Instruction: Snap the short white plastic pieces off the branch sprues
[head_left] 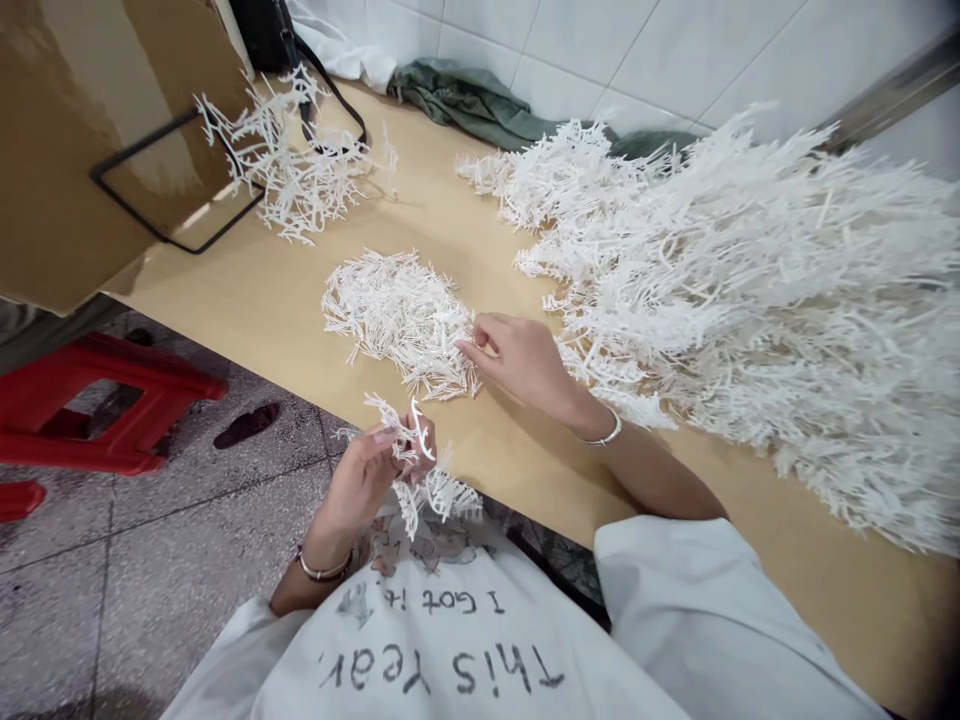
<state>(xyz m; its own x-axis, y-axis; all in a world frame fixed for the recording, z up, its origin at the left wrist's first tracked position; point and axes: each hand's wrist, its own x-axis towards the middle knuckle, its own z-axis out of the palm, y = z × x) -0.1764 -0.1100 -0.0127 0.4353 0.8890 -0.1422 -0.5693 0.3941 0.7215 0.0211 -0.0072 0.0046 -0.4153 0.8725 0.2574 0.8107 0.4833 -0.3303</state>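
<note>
My left hand (375,465) is closed around a white branching plastic sprig (431,495), close to my shirt at the table's near edge. Thin forked twigs stick out above and below the fingers. My right hand (521,360) reaches over the table with thumb and forefinger bent together in a pinch. Its fingertips are at the right edge of a low pile of small white plastic pieces (397,315). Whatever lies between those fingertips is too small to make out.
A big heap of white sprigs (750,300) covers the table's right side. More loose sprigs (300,170) lie at the back left, by a black wire frame (199,248) and a cardboard box (97,130). Green cloth (472,100) runs along the tiled wall. A red stool (112,400) stands left.
</note>
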